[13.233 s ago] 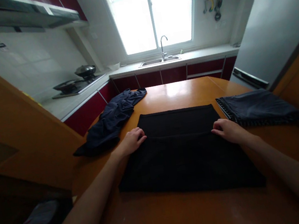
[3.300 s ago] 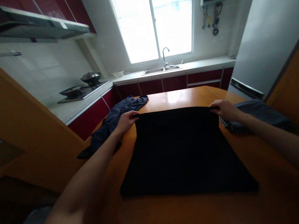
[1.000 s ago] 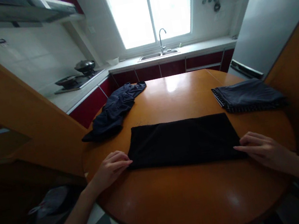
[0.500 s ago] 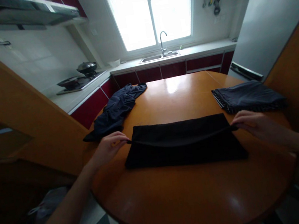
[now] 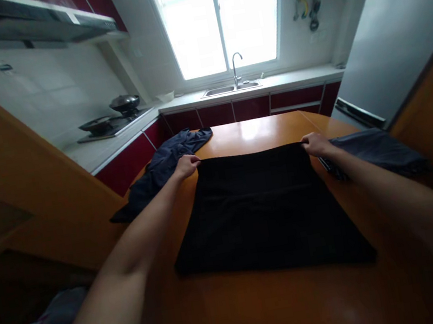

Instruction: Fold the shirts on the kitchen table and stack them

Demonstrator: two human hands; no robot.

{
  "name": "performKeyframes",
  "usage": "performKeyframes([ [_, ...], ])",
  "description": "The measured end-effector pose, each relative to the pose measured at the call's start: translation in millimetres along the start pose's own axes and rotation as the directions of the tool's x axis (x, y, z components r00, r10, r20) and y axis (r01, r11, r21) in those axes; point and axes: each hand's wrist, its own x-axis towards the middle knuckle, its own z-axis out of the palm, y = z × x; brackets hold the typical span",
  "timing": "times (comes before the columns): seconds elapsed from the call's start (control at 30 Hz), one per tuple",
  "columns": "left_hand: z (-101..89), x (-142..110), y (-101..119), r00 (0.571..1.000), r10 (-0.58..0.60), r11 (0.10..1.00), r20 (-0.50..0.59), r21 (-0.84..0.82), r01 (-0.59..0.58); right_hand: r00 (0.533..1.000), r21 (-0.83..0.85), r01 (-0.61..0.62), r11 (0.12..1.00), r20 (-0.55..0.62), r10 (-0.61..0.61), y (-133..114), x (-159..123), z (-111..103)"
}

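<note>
A black piece of cloth (image 5: 268,214), perhaps a garment, lies spread over the wooden table (image 5: 284,304). Its far edge is narrower than its near edge. My left hand (image 5: 187,165) pinches the far left corner, fingers closed. At the far right corner, my right hand (image 5: 315,144) has the same edge between closed fingers. The far edge is stretched between both hands and looks slightly raised. A faint crease runs across the cloth's middle.
Crumpled dark blue clothing (image 5: 160,168) lies on the table's left side. A folded grey cloth stack (image 5: 381,149) is at the right, partly behind my right forearm. Beyond are a sink (image 5: 221,90), a stove with pans (image 5: 102,126) and a fridge (image 5: 377,38).
Both hands have moved away from me and slightly inward, carrying the cloth's held edge. The cloth is now opened out to a larger shape. My view has shifted a little.
</note>
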Motion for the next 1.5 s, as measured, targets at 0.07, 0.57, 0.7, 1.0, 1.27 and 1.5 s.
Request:
performKeyframes([
  [0.07,16.1,8,-5,1.0,-0.023,1.0,0.009,-0.002,0.023,0.999,-0.026,-0.036,0.999,0.019,0.036,1,8,12],
  [0.57,-44.6,-170,-1,0.997,-0.026,0.998,0.073,-0.051,0.03,0.997,0.294,0.055,0.954,-0.067,-0.037,1,-205,-26],
  [0.7,-67.7,-265,15,0.98,-0.138,0.986,0.146,-0.071,0.149,0.996,0.392,-0.091,0.915,0.027,0.087,18,-297,-13],
  [1.0,-46.0,-334,26,0.988,-0.092,0.985,0.126,-0.136,0.109,0.984,0.413,-0.082,0.907,-0.113,0.141,-7,-346,13],
  [1.27,-40.6,-337,33,0.997,-0.061,0.969,0.05,-0.235,0.071,0.986,0.425,-0.023,0.905,-0.141,0.091,-15,-345,14],
  [1.5,-40.5,-351,29,0.995,-0.055,0.959,-0.083,-0.282,0.029,0.96,0.426,0.075,0.902,-0.275,0.049,-6,-359,20],
])
